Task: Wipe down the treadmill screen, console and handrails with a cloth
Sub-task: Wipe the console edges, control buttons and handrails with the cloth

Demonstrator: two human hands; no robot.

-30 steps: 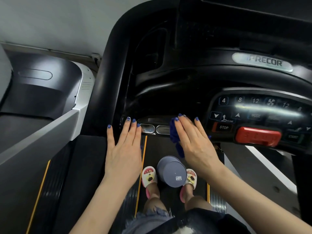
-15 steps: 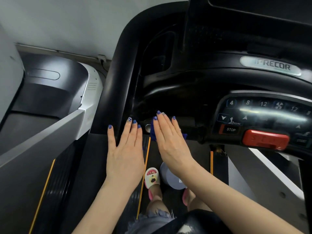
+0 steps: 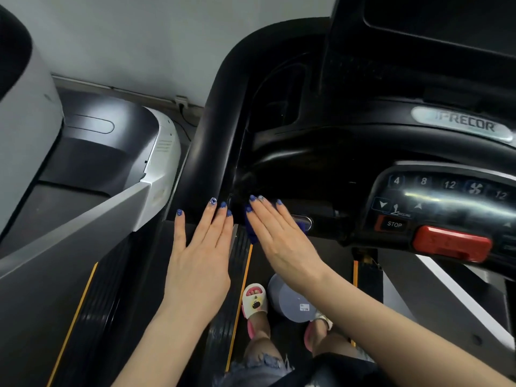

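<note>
**Front crossbar, left end: cloth pass under a flat palm**

At the left end of the treadmill's front crossbar, the right hand lies flat on a blue cloth; fingers straight and close together, none curled, so the cloth is pressed rather than gripped; only a blue edge shows, at the fingertips and below the index finger; the flat palm probably spreads pressure over the bar's surface.

Left hand rests palm-down on the left handrail where it meets the crossbar; fingers straight, thumb splayed wide, the other four nearly touching; it holds nothing; likely a brace while the person leans forward.

Hands sit just beside each other, not touching.

Console keypad and red stop bar lie to the right, apart from the cloth; the dark screen is above; whether these are wiped cannot be told.

A grey tub stands on the belt between the slippered feet; contents hidden.
</note>
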